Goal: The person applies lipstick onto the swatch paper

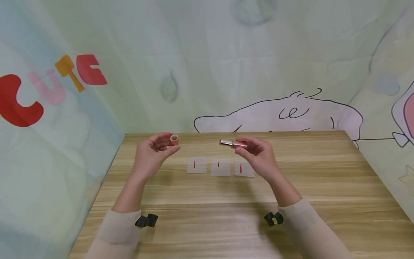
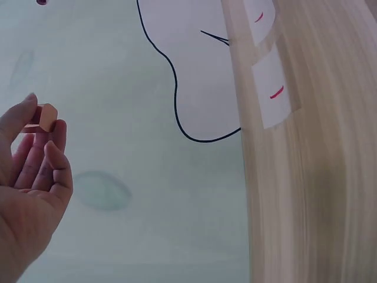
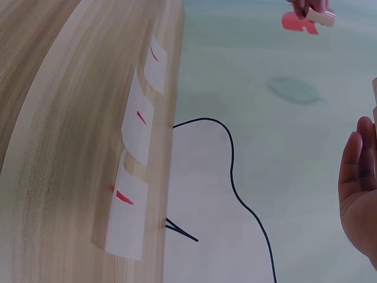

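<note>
My left hand point(image 1: 149, 156) pinches a small pinkish lipstick cap point(image 1: 174, 141) between thumb and fingers, its hollow mouth showing. The left wrist view has the same cap point(image 2: 49, 118) at the fingertips. Across from it, my right hand point(image 1: 260, 156) grips a lipstick tube point(image 1: 226, 143) by its rose-coloured base. The tube lies roughly level, its shiny metal end pointing left at the cap, with a gap between them. Both hands are raised over the far part of the table. In the right wrist view only part of the right hand point(image 3: 360, 200) shows, at the right edge.
Three white paper pieces lie in a row on the wooden table point(image 1: 200, 223): a left one point(image 1: 200, 169), a middle one point(image 1: 223, 172) and a right one point(image 1: 247, 172). Each bears a short red stroke. A printed cloth backdrop point(image 1: 210, 72) rises behind the table.
</note>
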`<control>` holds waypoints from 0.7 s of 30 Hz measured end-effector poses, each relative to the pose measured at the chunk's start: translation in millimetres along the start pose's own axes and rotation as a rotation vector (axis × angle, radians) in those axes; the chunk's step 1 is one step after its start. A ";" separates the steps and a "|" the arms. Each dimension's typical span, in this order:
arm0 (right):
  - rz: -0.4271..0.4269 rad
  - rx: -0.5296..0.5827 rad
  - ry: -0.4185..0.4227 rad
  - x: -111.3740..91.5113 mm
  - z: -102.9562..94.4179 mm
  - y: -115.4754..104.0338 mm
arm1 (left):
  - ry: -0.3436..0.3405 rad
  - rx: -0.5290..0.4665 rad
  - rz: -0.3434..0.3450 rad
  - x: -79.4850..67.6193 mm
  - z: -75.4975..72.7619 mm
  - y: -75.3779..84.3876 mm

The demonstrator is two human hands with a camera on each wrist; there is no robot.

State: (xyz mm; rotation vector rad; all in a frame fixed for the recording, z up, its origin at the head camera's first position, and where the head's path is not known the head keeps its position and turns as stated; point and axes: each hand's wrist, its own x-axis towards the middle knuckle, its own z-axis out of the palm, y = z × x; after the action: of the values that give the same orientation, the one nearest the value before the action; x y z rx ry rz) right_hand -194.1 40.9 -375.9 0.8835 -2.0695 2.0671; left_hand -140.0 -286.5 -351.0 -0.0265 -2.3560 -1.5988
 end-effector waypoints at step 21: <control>-0.022 -0.052 0.013 5.0 -8.1 -11.9 | -0.098 0.056 0.238 14.1 2.2 29.4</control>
State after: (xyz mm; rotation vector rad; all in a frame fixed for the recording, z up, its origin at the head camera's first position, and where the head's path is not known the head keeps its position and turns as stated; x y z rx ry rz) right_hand -195.6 47.8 -362.3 0.8786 -2.0874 1.9927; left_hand -148.8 -275.3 -321.6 -0.3667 -2.3644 -1.4476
